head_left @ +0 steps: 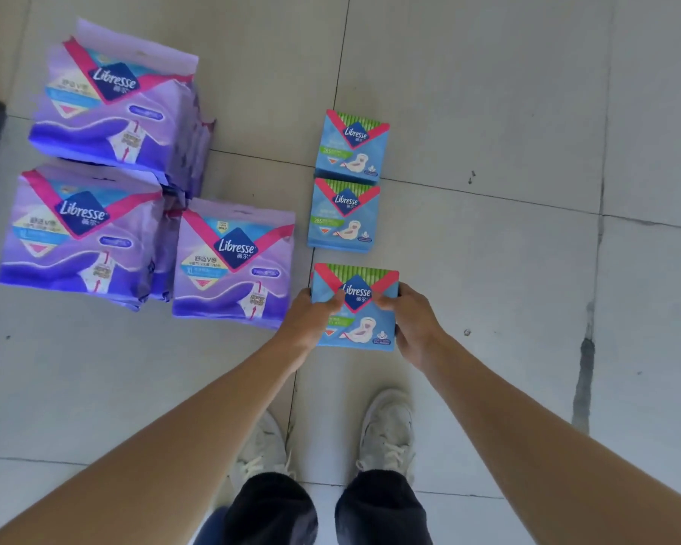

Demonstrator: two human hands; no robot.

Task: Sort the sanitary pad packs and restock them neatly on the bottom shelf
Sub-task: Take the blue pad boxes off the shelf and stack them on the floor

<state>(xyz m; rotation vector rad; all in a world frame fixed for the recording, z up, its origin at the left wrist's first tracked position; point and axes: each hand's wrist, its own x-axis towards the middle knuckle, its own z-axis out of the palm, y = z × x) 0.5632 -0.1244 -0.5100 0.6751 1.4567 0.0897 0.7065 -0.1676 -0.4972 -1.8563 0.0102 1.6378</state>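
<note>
Both the left hand (311, 312) and the right hand (413, 324) pinch the small blue square pad pack (356, 308) by its sides, so an uneven release may leave it crooked.

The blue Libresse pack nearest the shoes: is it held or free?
Held: left hand and right hand pinch the blue Libresse pack, thumbs on front. Touching the floor: cannot tell.
</note>
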